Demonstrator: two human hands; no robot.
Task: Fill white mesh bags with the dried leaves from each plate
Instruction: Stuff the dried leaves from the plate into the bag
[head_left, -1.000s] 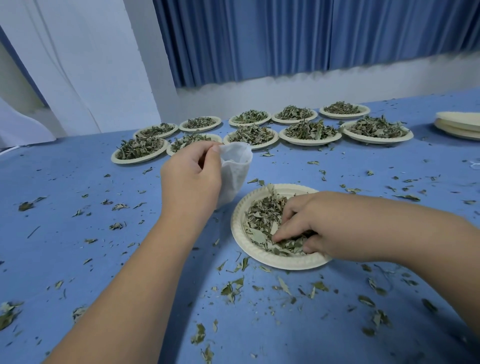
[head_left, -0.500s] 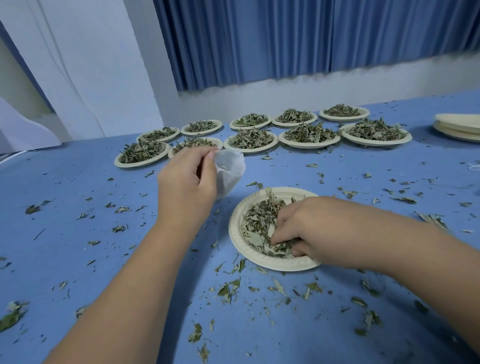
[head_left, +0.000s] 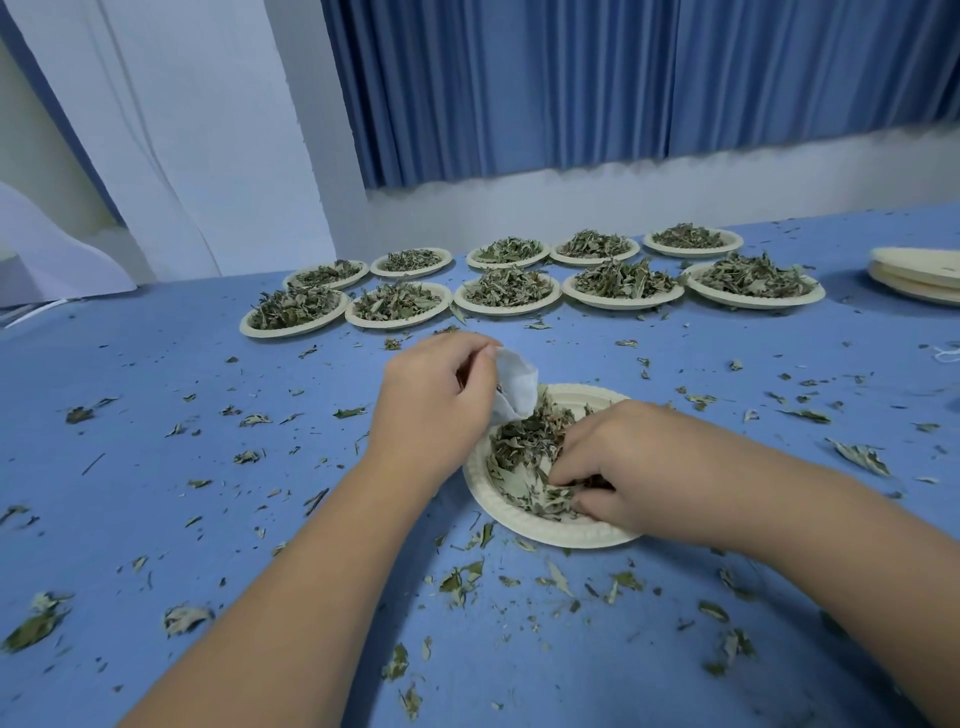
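White mesh bag hangs from the left grip, which pinches its rim between thumb and fingers at the far-left edge of the near plate. The bag's lower end meets the heap there. Holding it by the rim and leaning it toward the plate seems meant to bring the mouth close to the supply, so each handful travels a short way and spills fall back on the plate. Whether the mouth gapes cannot be told.

The right grip is clenched on dried leaves, with fingers curled down into the heap at the plate's near side; I judge it is gathering a handful. The plate sits straight ahead between both forearms, within easy reach of each.

Loose leaf bits litter the blue desk around it, which suggests brittle leaves that shed readily. Ten full plates wait in two rows well behind the working spot. A stack of empty plates lies at the far right.
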